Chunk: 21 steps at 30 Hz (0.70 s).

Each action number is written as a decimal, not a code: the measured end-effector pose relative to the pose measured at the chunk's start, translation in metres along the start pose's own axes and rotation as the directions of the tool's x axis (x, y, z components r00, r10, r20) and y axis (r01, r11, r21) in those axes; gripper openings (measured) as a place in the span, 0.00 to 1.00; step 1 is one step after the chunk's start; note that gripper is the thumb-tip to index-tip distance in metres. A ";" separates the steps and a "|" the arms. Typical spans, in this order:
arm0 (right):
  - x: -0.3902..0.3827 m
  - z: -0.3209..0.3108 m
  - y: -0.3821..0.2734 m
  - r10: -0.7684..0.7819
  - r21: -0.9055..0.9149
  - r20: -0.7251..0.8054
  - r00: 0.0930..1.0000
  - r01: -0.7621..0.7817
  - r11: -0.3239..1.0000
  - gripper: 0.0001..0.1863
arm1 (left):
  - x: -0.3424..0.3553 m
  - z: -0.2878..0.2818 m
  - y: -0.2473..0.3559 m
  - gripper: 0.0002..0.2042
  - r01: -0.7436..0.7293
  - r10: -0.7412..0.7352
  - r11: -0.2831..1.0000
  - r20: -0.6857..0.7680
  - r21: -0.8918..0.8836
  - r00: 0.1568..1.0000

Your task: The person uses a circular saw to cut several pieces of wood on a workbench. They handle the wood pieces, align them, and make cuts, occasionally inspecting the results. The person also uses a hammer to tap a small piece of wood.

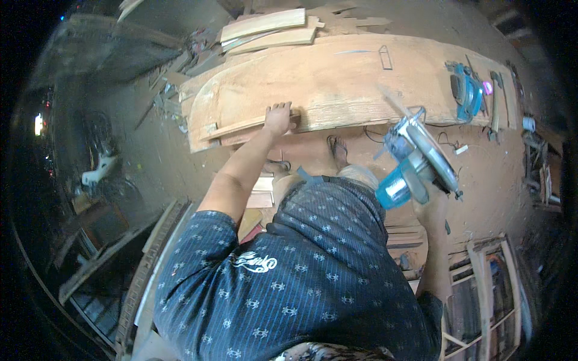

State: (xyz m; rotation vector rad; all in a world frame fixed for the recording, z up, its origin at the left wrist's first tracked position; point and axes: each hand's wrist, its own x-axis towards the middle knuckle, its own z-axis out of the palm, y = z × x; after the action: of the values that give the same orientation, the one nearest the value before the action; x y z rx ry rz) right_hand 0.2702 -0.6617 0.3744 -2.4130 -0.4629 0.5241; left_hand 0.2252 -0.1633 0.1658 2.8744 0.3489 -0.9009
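My left hand (pixel 279 119) grips a narrow wooden strip (pixel 238 128) lying along the near edge of a large curved plywood board (pixel 253 84). Out to the right, my right hand (pixel 427 210) holds up a teal and silver circular saw (pixel 402 180) by its handle, mostly hidden behind the tool, with the saw's plate and blade turned toward the right. At the board's right end a teal power planer (pixel 466 91) lies beside a long narrow tool (pixel 495 105) and a small pink object (pixel 487 87).
Planks (pixel 263 23) are piled behind the board. Wooden frames (pixel 481 301) stand at lower right, and lumber (pixel 156 240) lines the lower left. Black cords (pixel 373 133) run below the board's near edge, close to my sandalled feet (pixel 337 150). A white object (pixel 99 171) sits among clutter at left.
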 end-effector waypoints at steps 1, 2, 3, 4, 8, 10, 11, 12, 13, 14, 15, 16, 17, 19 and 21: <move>-0.011 -0.002 -0.001 -0.003 0.027 0.009 1.000 0.002 1.000 0.23 | 0.004 0.008 -0.003 0.31 0.040 -0.039 0.999 0.054 -0.011 0.998; -0.027 0.010 0.023 -0.060 -0.073 -0.027 0.998 0.058 0.996 0.23 | 0.009 0.014 -0.009 0.18 0.030 -0.031 0.999 0.094 0.015 0.995; -0.030 0.012 0.028 -0.024 -0.041 -0.037 0.999 0.023 0.999 0.23 | 0.012 0.018 -0.016 0.15 0.004 -0.006 0.999 0.068 0.036 0.998; -0.034 0.014 0.031 0.011 -0.006 -0.048 0.999 -0.011 1.000 0.23 | 0.012 0.016 -0.022 0.13 -0.023 0.020 0.998 0.042 0.060 0.999; -0.041 0.025 0.028 0.173 0.126 -0.055 0.983 -0.165 0.978 0.23 | -0.017 -0.065 -0.024 0.14 -0.098 0.097 0.995 -0.039 -0.012 0.995; -0.040 0.027 0.026 0.235 0.159 -0.055 0.970 -0.224 0.962 0.22 | -0.047 -0.136 -0.012 0.17 -0.141 0.131 0.986 -0.114 -0.091 0.985; -0.035 0.028 0.025 0.249 0.179 -0.061 0.967 -0.235 0.956 0.21 | -0.066 -0.177 -0.005 0.18 -0.173 0.147 0.974 -0.176 -0.148 0.973; -0.030 0.025 0.022 0.234 0.181 -0.059 0.971 -0.220 0.959 0.19 | -0.082 -0.210 0.000 0.19 -0.221 0.169 0.955 -0.245 -0.200 0.955; -0.026 0.019 0.016 0.220 0.181 -0.055 0.974 -0.207 0.962 0.18 | -0.095 -0.237 0.002 0.20 -0.272 0.188 0.929 -0.315 -0.249 0.930; -0.022 0.017 0.013 0.209 0.180 -0.053 0.976 -0.197 0.964 0.16 | -0.106 -0.254 -0.002 0.19 -0.299 0.166 0.897 -0.379 -0.326 0.911; -0.020 0.017 0.013 0.189 0.172 -0.068 0.980 -0.175 0.969 0.17 | -0.117 -0.268 -0.008 0.18 -0.334 0.142 0.854 -0.439 -0.399 0.887; -0.022 0.018 0.014 0.177 0.156 -0.087 0.980 -0.162 0.974 0.18 | -0.131 -0.280 -0.010 0.17 -0.324 0.076 0.802 -0.452 -0.502 0.889; -0.023 0.018 0.013 0.167 0.140 -0.107 0.980 -0.151 0.979 0.19 | -0.139 -0.285 -0.021 0.17 -0.352 0.049 0.729 -0.468 -0.587 0.882; -0.021 0.015 0.010 0.156 0.110 -0.099 0.983 -0.145 0.983 0.19 | -0.153 -0.271 -0.044 0.18 -0.432 -0.004 0.559 -0.523 -0.708 0.852; -0.016 0.014 0.005 0.149 0.085 -0.101 0.984 -0.141 0.986 0.20 | -0.158 -0.240 -0.059 0.21 -0.306 -0.063 0.696 -0.480 -0.649 0.875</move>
State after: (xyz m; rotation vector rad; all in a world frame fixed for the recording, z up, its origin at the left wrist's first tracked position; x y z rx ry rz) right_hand 0.2512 -0.6659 0.3650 -2.3975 -0.2179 0.4625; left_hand 0.2155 -0.0942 0.4506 2.2717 0.4157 0.0295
